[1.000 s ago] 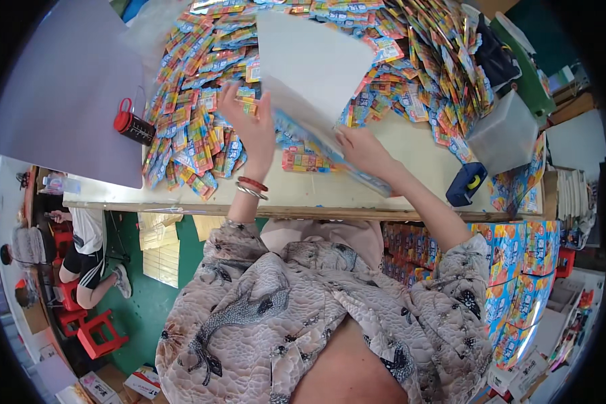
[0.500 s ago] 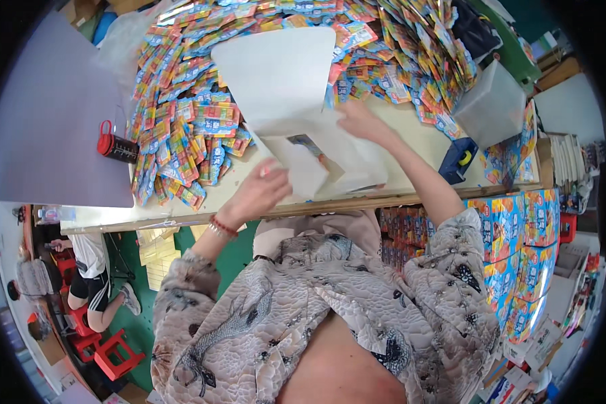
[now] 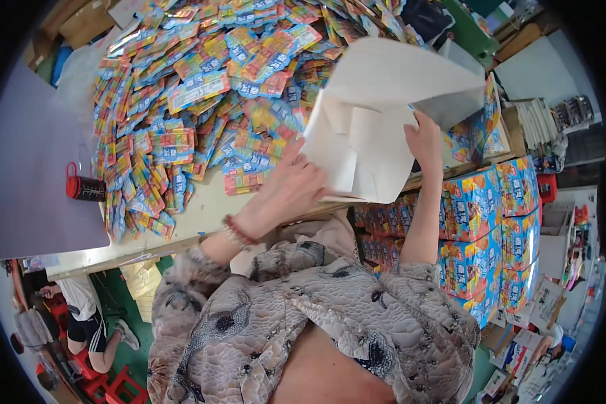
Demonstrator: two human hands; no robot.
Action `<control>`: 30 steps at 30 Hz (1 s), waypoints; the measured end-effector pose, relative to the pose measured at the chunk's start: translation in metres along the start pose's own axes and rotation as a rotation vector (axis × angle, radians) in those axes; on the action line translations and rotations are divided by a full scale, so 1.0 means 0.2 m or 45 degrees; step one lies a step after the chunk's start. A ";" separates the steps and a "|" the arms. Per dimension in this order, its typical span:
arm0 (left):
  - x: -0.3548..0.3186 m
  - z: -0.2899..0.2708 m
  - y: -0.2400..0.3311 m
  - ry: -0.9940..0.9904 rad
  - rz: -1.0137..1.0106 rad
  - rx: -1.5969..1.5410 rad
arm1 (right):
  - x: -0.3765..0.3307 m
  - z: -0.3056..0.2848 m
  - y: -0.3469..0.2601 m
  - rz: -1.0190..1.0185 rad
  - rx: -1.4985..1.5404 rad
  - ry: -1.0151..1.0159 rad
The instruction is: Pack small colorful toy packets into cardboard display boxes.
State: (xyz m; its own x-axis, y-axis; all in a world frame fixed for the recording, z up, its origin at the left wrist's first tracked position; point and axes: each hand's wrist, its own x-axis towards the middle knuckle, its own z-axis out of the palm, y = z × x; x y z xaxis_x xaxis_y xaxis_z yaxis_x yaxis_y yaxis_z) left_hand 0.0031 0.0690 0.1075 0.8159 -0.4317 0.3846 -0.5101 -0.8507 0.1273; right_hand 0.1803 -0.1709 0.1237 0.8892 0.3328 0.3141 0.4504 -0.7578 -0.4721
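Note:
I hold a white cardboard box blank (image 3: 377,114), partly folded, above the right part of the table. My left hand (image 3: 286,188) presses against its lower left flaps from underneath. My right hand (image 3: 424,138) grips its right side near a fold. Behind the cardboard a big heap of colourful snack packets (image 3: 209,87) covers the pale table (image 3: 202,215). One small packet (image 3: 242,180) lies apart near my left hand.
A red and black cylinder (image 3: 82,189) stands at the table's left edge. Stacks of blue and orange printed cartons (image 3: 491,222) fill the space to my right. Another person (image 3: 81,316) sits on a red stool (image 3: 118,384) at lower left.
The view has swung right and the cardboard moved right with it. My left hand went from the table edge up onto the flaps; more flaps are folded.

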 end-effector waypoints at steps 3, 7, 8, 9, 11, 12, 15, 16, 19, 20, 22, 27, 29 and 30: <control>0.15 0.32 -0.02 -0.076 -0.216 0.011 | -0.02 0.18 0.15 0.251 -0.186 0.048; 0.32 0.46 -0.08 -0.410 -0.556 -0.129 | 0.06 0.30 0.13 0.154 -0.186 -0.132; 0.33 0.45 -0.09 -0.616 -0.630 -0.200 | 0.06 0.29 0.10 0.118 -0.076 -0.242; 0.33 0.46 -0.11 -0.632 -0.615 -0.206 | 0.09 0.33 0.11 0.140 -0.077 -0.243; 0.28 0.49 -0.19 -0.842 -0.477 -0.114 | 0.15 0.43 0.11 0.281 -0.322 -0.235; 0.26 0.51 -0.23 -0.906 -0.486 -0.119 | 0.14 0.46 0.09 0.297 -0.320 -0.236; 0.24 0.45 -0.19 -0.821 -0.513 -0.125 | 0.06 0.44 0.02 0.049 -0.360 0.299; 0.23 0.46 -0.17 -0.826 -0.505 -0.124 | 0.04 0.41 0.02 -0.134 -0.364 0.287; 0.21 0.54 -0.13 -0.800 -0.473 0.034 | 0.01 0.43 0.02 -0.488 -0.149 -0.013; 0.21 0.57 -0.14 -0.793 -0.448 0.019 | 0.00 0.44 0.02 -0.661 0.080 -0.302; 0.20 0.62 -0.12 -0.794 -0.418 -0.003 | 0.07 0.47 0.02 -0.557 0.000 -0.562; 0.23 0.51 -0.05 -0.884 -0.494 -0.067 | 0.23 0.51 -0.08 -0.259 -0.228 -1.302; 0.20 0.48 -0.07 -0.915 -0.407 -0.081 | 0.23 0.52 -0.11 -0.171 -0.265 -1.298; 0.20 0.47 -0.07 -0.943 -0.322 -0.096 | 0.24 0.56 -0.07 -0.164 -0.263 -1.296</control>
State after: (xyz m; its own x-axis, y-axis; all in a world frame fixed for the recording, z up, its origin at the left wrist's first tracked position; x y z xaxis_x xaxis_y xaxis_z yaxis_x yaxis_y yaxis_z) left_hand 0.0690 0.0361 0.0353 0.8653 -0.3377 -0.3705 -0.2800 -0.9386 0.2016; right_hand 0.2257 -0.0808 0.0536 0.5265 0.6605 -0.5352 0.6094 -0.7322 -0.3041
